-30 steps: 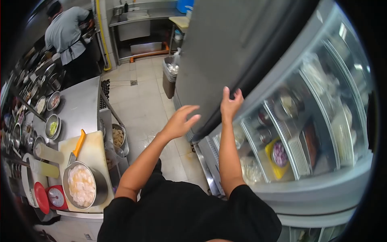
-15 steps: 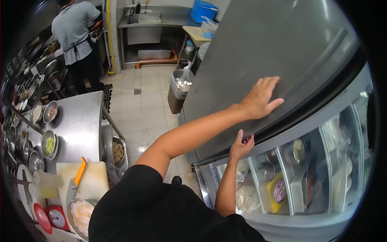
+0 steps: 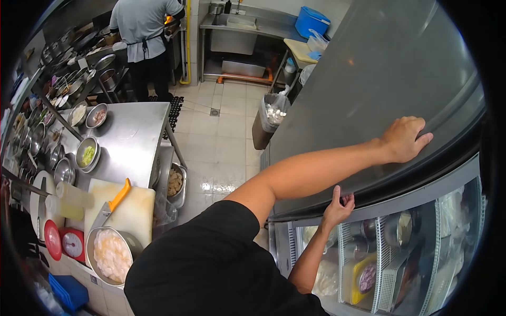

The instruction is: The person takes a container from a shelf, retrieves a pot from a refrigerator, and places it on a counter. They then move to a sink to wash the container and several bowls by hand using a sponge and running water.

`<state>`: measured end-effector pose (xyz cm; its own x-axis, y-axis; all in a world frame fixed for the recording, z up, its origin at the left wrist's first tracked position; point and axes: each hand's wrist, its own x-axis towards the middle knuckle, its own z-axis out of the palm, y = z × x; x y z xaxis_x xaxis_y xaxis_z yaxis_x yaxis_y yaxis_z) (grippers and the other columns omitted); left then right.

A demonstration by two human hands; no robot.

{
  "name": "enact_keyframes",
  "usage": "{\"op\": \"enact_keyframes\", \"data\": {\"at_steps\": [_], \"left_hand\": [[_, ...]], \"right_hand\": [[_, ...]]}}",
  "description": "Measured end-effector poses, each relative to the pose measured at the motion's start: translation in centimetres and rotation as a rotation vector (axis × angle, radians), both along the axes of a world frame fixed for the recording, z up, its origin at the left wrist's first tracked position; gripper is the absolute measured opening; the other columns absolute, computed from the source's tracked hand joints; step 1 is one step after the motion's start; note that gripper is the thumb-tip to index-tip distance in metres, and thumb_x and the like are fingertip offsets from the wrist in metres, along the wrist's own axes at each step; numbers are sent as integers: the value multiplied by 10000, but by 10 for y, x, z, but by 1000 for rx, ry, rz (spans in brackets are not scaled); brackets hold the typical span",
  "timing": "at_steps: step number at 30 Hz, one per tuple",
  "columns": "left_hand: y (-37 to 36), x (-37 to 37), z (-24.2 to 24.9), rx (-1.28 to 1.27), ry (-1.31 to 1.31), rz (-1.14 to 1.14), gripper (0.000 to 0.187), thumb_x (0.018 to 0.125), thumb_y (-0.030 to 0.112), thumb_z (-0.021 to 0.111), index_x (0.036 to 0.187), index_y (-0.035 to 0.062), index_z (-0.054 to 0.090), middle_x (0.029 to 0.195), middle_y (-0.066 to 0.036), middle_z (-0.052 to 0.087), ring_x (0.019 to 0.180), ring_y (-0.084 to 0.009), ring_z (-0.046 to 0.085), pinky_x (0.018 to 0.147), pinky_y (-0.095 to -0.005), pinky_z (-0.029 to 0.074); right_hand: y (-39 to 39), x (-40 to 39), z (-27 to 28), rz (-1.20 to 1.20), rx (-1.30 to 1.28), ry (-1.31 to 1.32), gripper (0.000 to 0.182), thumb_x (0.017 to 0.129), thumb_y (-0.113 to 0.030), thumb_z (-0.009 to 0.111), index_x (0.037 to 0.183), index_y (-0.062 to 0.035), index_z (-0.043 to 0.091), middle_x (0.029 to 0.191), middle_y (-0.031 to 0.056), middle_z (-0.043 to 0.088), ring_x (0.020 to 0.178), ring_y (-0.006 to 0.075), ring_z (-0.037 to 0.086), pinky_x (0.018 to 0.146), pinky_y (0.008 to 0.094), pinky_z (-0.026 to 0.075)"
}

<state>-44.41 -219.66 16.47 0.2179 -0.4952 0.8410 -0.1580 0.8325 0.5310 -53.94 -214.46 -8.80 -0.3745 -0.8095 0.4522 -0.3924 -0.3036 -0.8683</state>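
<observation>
My left hand (image 3: 406,139) rests on the grey metal door (image 3: 348,110) of a refrigerator, its fingers slightly bent and thumb spread. Lower down, my right hand (image 3: 339,208) is at the door's dark edge. Its thumb points up, apart from half-curled fingers; whether they grip the edge is hard to see. Below the door, the refrigerator's interior shows white wire shelves (image 3: 377,253). They hold a yellow tray (image 3: 356,292) with a bowl of chopped purple food (image 3: 367,278), metal bowls and plastic bags.
On the left, a steel table (image 3: 138,124) carries a cutting board (image 3: 138,210) with an orange-handled knife (image 3: 120,195), a pot of pale raw food (image 3: 112,255) and a red scale (image 3: 72,244). A person (image 3: 145,45) stands at the stove. A lined bin (image 3: 263,131) stands by the door.
My view has turned, so the table and person appear farther right. My left hand has shifted toward the door's far right side. My right hand remains by the door's edge.
</observation>
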Motion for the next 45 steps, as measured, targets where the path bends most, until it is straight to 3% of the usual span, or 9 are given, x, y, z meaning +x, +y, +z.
{"op": "enact_keyframes", "data": {"at_steps": [7, 16, 17, 21, 26, 34, 36, 40, 45], "left_hand": [[0, 2, 3, -6, -81, 117, 386, 832, 332, 584, 666, -12, 523, 670, -240, 557, 640, -420, 544, 580, -462, 425], [18, 38, -3, -21, -142, 198, 499, 894, 362, 591, 601, 57, 326, 567, 30, 298, 553, -77, 271, 450, -274, 258], [19, 50, -6, -22, -88, 162, 536, 870, 389, 610, 598, 30, 318, 536, -45, 245, 520, -104, 271, 430, -320, 249], [54, 110, -11, 19, 13, -77, 276, 938, 239, 543, 726, 65, 516, 654, 90, 438, 593, 0, 359, 502, -175, 274], [81, 190, -31, 18, 171, -53, 401, 968, 346, 439, 1043, -18, 588, 846, -31, 631, 741, -59, 585, 644, -181, 455], [122, 309, -99, 250, 218, 458, 450, 979, 393, 378, 1119, -8, 528, 938, -18, 601, 803, -69, 567, 690, -209, 460], [138, 298, -103, 269, 660, 201, 434, 988, 399, 332, 1249, 81, 470, 1047, 16, 568, 981, -101, 530, 858, -253, 428], [149, 351, -162, 456, 598, 254, 542, 967, 518, 251, 1248, 116, 483, 1050, 53, 571, 981, -95, 522, 907, -276, 379], [128, 370, -159, 481, 418, 742, 780, 933, 598, 193, 1412, -17, 219, 1470, -107, 244, 1347, -213, 230, 1106, -306, 133]], "right_hand": [[-4, -1, -9, -88, -35, -5, 564, 680, -269, 811, 1091, 38, 575, 1039, 143, 544, 918, 244, 554, 778, 340, 466], [31, 5, 1, 63, 5, 107, 520, 634, -263, 823, 1027, -4, 600, 963, 87, 568, 867, 194, 563, 693, 307, 450], [39, 6, 0, 140, -19, 87, 456, 648, -212, 816, 1003, -10, 613, 936, 86, 582, 839, 181, 576, 674, 295, 461], [56, 3, -22, 418, -73, 98, 170, 795, -122, 693, 906, 2, 654, 842, 90, 616, 696, 166, 590, 602, 263, 467], [38, 6, -69, 574, 180, 118, 170, 864, -145, 615, 870, 22, 645, 801, 94, 607, 656, 142, 585, 560, 250, 447], [27, 62, -90, 909, 507, 223, 241, 884, -222, 591, 863, 13, 639, 718, 73, 578, 610, 140, 588, 570, 273, 438], [28, 79, -102, 971, 493, 156, 268, 891, -252, 579, 853, 7, 635, 714, 73, 578, 622, 136, 585, 582, 276, 441], [25, 107, -86, 1209, 492, 279, 238, 880, -220, 580, 822, 8, 617, 709, 106, 569, 659, 191, 575, 614, 311, 443], [21, 122, -71, 1325, 386, 368, 213, 868, -191, 579, 799, 9, 602, 707, 125, 557, 690, 245, 555, 640, 339, 439]]}}
